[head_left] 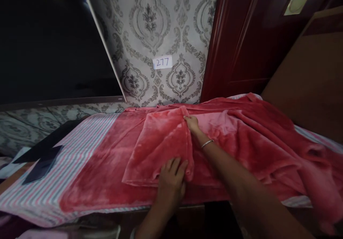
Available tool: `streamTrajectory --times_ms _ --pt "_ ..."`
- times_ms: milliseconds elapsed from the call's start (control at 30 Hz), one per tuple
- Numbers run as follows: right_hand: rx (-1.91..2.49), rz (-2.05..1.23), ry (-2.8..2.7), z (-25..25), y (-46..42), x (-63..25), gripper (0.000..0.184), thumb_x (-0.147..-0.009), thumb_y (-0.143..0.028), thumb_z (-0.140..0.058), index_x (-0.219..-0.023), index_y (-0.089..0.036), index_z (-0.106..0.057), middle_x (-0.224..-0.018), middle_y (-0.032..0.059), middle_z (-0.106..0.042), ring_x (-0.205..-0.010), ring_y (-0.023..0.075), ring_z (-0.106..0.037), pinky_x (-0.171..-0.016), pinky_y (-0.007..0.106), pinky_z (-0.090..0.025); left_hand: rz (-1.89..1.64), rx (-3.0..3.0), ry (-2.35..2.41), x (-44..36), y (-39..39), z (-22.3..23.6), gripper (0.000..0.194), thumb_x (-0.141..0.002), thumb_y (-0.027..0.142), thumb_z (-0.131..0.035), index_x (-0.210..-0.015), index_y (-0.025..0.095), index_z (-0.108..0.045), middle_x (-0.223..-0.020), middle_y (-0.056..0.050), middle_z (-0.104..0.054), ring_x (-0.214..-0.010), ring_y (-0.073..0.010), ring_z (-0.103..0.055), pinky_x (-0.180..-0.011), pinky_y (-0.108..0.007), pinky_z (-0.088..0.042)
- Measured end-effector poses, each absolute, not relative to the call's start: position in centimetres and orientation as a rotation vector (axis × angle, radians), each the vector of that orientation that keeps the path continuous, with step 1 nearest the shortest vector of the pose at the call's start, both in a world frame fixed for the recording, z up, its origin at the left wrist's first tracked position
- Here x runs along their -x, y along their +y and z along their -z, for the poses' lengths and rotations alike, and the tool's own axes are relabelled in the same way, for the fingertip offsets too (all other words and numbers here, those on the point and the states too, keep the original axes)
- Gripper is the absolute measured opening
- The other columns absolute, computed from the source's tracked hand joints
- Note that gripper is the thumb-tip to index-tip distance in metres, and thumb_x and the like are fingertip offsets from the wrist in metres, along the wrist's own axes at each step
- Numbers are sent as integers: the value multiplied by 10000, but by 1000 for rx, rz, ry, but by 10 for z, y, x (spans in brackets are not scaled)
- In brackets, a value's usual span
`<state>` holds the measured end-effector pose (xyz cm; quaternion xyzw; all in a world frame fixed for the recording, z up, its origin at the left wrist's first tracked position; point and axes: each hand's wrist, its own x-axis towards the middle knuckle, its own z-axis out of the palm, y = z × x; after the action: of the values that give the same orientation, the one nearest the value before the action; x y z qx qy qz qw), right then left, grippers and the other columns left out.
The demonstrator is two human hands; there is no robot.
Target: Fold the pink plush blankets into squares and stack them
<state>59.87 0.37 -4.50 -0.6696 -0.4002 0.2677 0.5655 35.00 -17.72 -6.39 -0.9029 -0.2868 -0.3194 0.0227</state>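
Note:
A plush red blanket [163, 139] lies spread out, with a squarish flap folded over on top near the middle. My right hand [191, 123] pinches the far right edge of that flap; a thin bracelet is on the wrist. At the flap's near right corner, my left hand [172, 178] is closed with its fingers curled over the plush fabric. The left thumb is partly hidden. To the right, the rest of the blanket lies in loose folds and hangs over the near edge.
A striped cloth [80, 149] lies under the blanket, with a dark flat object [44, 164] on its left. Behind stand a large black screen [56, 46], a patterned wall with a paper label [162, 62], and a dark red panel [241, 35]. A cardboard box [313, 78] is at right.

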Motion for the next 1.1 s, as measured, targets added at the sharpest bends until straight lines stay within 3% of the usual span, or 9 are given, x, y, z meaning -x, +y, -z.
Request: streamTrajectory --times_ms 167,300,400,567,700,800,1000,1100 --pt "1409 -832 -865 60 -12 -613 288 -835 -448 -642 -785 -175 -720 -703 62 -743 -676 226 -699 -702 344 -579 882 2846 -922 -366 -184 78 637 -678 19 -559 -1273 210 -688 -1269 -106 -709 -1105 -288 -622 -882 -447 -560" --pt "1332 -901 -850 61 -8 -611 208 -776 -372 -730 -848 -177 -734 -714 46 -751 -692 224 -708 -748 358 -595 978 2842 -899 -361 -184 73 638 -674 0 -547 -1266 196 -681 -1230 -103 -720 -1064 -270 -628 -884 -432 -563" --pt "1294 -892 -838 50 6 -616 236 -751 -303 -731 -944 -168 -740 -795 38 -772 -733 211 -714 -775 347 -595 1075 2806 -852 -363 -181 57 601 -694 -1 -543 -1254 176 -677 -1150 -107 -728 -1019 -261 -633 -874 -416 -565" --pt "1284 -775 -825 39 18 -638 354 -761 -243 -664 -1103 -169 -721 -971 25 -787 -888 194 -714 -887 333 -570 976 2834 -808 -388 -180 52 592 -750 37 -553 -1313 192 -650 -1257 -126 -686 -1070 -274 -623 -867 -423 -558" --pt "1344 -751 -852 58 -1 -649 284 -735 -260 -685 -998 -173 -749 -914 38 -786 -909 232 -710 -931 390 -557 666 2888 -863 -404 -187 72 497 -791 91 -601 -1270 207 -664 -1214 -108 -701 -978 -257 -620 -802 -413 -551" --pt "1348 -758 -888 71 -13 -651 248 -757 -307 -683 -962 -183 -749 -976 44 -789 -976 235 -705 -996 398 -530 635 2890 -865 -405 -191 82 536 -811 119 -635 -1341 198 -622 -1292 -119 -677 -1021 -264 -598 -842 -428 -536" --pt "1315 -807 -910 66 -26 -648 483 -763 -351 -728 -1224 -212 -693 -1292 66 -724 -1163 244 -667 -1095 423 -489 707 2939 -845 -397 -191 80 560 -799 107 -643 -1351 198 -616 -1331 -118 -665 -1033 -267 -577 -859 -432 -508" --pt "1286 -835 -960 66 -42 -641 628 -761 -392 -755 -1358 -244 -627 -1354 71 -691 -1216 264 -649 -1119 461 -480 814 2948 -852 -395 -190 82 555 -790 91 -642 -1332 206 -629 -1309 -109 -676 -1062 -269 -574 -882 -435 -498"
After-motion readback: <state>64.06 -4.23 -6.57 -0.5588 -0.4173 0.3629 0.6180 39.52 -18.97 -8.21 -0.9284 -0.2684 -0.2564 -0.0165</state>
